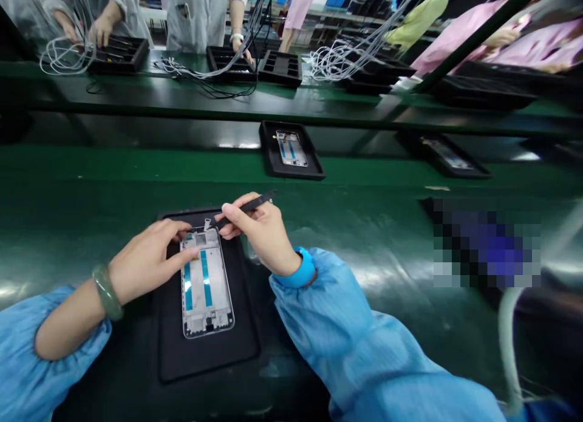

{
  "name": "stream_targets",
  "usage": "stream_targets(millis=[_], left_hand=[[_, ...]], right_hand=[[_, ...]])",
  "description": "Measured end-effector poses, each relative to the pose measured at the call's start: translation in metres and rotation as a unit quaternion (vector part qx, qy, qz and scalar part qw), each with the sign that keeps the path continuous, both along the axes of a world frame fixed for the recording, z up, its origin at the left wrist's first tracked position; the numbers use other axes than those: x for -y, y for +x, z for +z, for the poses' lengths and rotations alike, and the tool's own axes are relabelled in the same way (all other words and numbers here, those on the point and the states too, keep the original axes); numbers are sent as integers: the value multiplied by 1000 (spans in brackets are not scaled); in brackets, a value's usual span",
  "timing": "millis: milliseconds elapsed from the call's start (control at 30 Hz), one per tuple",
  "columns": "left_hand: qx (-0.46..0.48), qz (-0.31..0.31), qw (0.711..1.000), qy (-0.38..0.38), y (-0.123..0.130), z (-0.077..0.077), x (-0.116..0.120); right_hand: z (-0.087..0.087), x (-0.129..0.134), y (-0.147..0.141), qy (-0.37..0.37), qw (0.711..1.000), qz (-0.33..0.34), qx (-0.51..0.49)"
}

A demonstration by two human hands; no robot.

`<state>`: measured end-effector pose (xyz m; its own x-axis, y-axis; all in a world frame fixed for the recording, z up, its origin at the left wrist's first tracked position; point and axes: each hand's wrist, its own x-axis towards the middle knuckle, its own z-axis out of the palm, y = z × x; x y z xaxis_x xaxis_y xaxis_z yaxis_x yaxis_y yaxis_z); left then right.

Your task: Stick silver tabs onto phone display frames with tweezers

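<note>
Phone frame (pixel 207 282) lies on a black tray (pixel 191 355) on the green conveyor belt (pixel 91 191). Left hand (pixel 146 261) rests its slightly spread fingers (pixel 182 255) on the frame without gripping; right hand (pixel 259 234) pinches black tweezers (pixel 248 206) (tips just over the frame's top end).

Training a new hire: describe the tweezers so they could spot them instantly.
On the green conveyor belt, find the nearest black mat holding a silver phone frame. Above its top edge, the right hand pinches slim black tweezers, the only tool in hand there.
</note>
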<state>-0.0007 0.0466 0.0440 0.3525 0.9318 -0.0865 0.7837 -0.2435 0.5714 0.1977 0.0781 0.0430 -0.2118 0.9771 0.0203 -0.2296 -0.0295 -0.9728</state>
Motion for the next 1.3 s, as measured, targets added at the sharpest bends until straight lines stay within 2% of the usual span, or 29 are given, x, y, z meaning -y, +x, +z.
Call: stream_targets(millis=[67, 100, 167, 233, 533, 700, 1300], left_hand=[[-63, -29, 992, 107, -7, -17, 4], [-74, -54, 987, 129, -10, -25, 6], [-74, -76, 983, 147, -12, -38, 11], [-64, -75, 984, 147, -12, -44, 16], [-49, -60, 988, 137, -6, -33, 23], [-50, -62, 986, 146, -6, -31, 26], [-64, -68, 983, 157, -7, -33, 26]], right_hand=[[-10, -5, -4, -31, 999, -1, -6], [-15, -7, -6, -46, 999, 0, -6], [-22, -9, -10, -65, 998, 4, 1], [-27, -10, -12, -72, 997, 10, 10], [-24, -12, -20, -67, 992, 43, 103], [-21, -8, -20, -48, 986, 39, 154], [-25, -5, -22, 0, 978, 30, 208]])
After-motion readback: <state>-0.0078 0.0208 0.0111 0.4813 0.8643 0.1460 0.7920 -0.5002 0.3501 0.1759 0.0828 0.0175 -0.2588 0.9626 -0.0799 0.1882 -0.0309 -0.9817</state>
